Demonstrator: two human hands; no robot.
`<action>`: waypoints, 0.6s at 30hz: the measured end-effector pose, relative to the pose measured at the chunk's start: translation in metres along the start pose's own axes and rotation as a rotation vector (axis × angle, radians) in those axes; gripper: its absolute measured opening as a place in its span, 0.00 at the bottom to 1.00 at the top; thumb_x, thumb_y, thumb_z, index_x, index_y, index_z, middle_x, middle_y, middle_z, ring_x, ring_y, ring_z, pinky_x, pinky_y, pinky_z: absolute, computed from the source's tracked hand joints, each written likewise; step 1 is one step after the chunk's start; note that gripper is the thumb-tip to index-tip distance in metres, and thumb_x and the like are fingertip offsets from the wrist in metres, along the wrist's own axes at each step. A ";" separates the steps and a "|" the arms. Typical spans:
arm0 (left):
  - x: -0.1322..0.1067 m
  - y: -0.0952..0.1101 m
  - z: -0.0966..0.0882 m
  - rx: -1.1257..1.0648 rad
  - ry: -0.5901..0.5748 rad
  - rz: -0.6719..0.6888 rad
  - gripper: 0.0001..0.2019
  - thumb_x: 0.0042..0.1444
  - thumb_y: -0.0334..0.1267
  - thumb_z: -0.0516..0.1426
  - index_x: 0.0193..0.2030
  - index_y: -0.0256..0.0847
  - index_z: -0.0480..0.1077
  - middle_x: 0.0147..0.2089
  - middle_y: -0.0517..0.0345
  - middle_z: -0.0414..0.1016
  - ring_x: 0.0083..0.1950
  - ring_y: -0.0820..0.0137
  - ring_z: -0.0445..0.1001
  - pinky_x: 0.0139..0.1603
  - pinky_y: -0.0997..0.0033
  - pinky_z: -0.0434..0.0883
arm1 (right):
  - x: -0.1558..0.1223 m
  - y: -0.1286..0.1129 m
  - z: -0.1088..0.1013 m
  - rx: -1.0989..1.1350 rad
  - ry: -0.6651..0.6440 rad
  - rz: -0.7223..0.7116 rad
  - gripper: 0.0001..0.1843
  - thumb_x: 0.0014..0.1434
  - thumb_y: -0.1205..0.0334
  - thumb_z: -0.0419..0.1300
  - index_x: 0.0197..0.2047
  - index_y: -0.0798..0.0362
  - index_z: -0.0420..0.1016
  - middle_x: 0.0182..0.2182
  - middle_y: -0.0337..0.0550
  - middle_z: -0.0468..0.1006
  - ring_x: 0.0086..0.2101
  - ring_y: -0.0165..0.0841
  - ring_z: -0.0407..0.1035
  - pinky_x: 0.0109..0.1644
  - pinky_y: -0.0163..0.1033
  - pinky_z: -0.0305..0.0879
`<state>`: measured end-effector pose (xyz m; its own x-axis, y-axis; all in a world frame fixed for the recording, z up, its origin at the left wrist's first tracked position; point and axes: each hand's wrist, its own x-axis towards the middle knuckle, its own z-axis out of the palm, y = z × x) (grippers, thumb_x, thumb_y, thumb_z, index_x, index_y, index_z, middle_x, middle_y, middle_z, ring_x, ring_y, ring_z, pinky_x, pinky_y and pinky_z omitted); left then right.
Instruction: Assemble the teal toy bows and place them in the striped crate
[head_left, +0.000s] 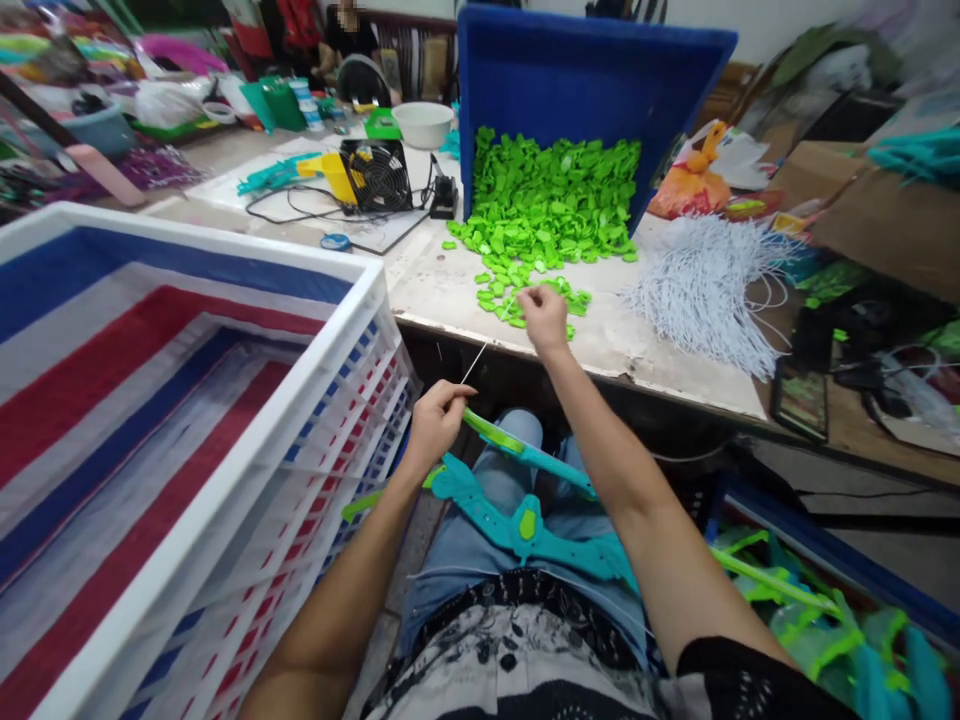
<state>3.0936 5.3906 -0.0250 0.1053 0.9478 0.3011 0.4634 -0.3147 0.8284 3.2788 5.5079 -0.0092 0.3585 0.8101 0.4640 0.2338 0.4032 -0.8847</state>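
Observation:
My left hand (437, 425) is closed in a pinch on a white string (474, 363), beside the green tip of a slim teal-and-green plastic piece (517, 447). The string slants up from there toward my right hand (544, 315), whose fingers are pinched together over loose green pieces at the table edge. The string's far end looks to be in those fingertips. Across my lap lies a teal plastic piece shaped like a toy bow (487, 505), with a green oval at its middle. My right forearm hides part of its right end.
A tipped blue bin (577, 75) spills small green plastic pieces (551, 200) onto the table (420, 300). White strings (709, 290) lie in a bundle at right. A white crate (360, 280) stands left, a box of teal-green parts (832, 610) lower right. A black fan (375, 175) sits behind.

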 end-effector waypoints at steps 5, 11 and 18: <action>0.034 0.006 -0.006 -0.563 0.008 -0.371 0.19 0.44 0.53 0.62 0.32 0.36 0.76 0.32 0.53 0.76 0.35 0.68 0.72 0.38 0.70 0.67 | -0.098 -0.037 0.012 0.073 -0.274 -0.406 0.07 0.61 0.63 0.55 0.31 0.51 0.69 0.34 0.43 0.71 0.41 0.35 0.64 0.48 0.43 0.63; 0.039 0.018 -0.022 -0.065 0.184 -0.144 0.08 0.43 0.40 0.61 0.27 0.37 0.73 0.29 0.55 0.75 0.32 0.70 0.71 0.35 0.72 0.67 | -0.131 -0.013 0.028 0.135 -0.257 -0.297 0.07 0.59 0.63 0.58 0.29 0.51 0.70 0.31 0.42 0.71 0.38 0.34 0.65 0.44 0.42 0.64; 0.029 0.026 -0.011 -0.531 0.185 -0.315 0.15 0.42 0.43 0.63 0.32 0.36 0.67 0.27 0.58 0.72 0.20 0.76 0.68 0.15 0.79 0.58 | -0.123 -0.020 0.029 0.289 -0.148 -0.035 0.07 0.58 0.61 0.58 0.30 0.53 0.73 0.31 0.40 0.71 0.34 0.30 0.67 0.39 0.35 0.65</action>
<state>3.0989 5.4093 0.0108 -0.1406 0.9892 0.0426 -0.0559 -0.0509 0.9971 3.2040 5.4127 -0.0494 0.2147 0.8383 0.5011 -0.0308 0.5187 -0.8544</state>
